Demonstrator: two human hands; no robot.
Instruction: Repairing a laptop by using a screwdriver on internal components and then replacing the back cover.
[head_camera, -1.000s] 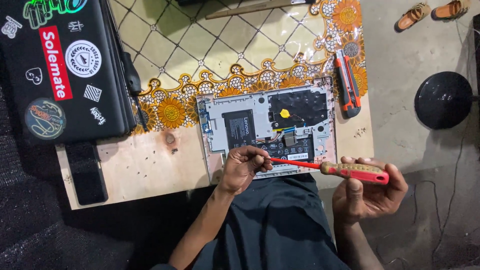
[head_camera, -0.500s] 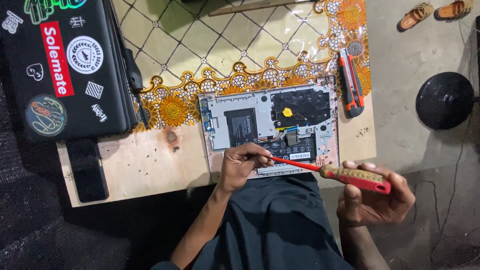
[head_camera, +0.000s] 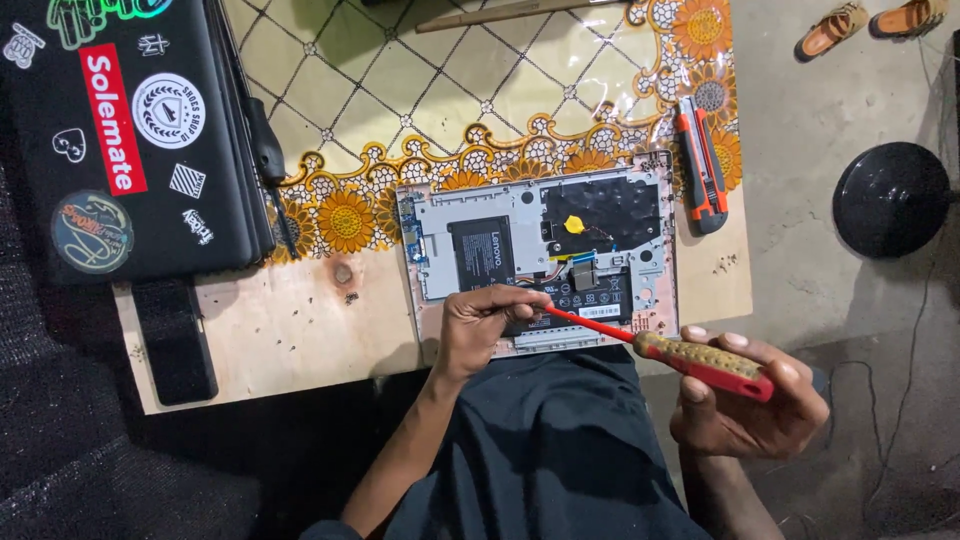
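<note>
A person's right hand (head_camera: 745, 400) grips the red-and-yellow handle of a long screwdriver (head_camera: 690, 358), while the left hand (head_camera: 485, 325) fingers pinch its slim shaft near the tip over an opened pink laptop (head_camera: 545, 250) on the wooden table (head_camera: 270, 330). The exposed board looks fragile; the stiff tool handles best by its handle.

Low plywood surface (head_camera: 280, 330), far half covered by a cream floral plastic cloth (head_camera: 380, 90). On it: opened laptop base (head_camera: 540, 250) at near edge, black stickered laptop (head_camera: 120, 130) at left, black phone (head_camera: 175, 340) below that, orange utility knife (head_camera: 700, 165) right. Concrete floor (head_camera: 810, 120) carries sandals (head_camera: 870, 25) and a black round object (head_camera: 890, 200).
</note>
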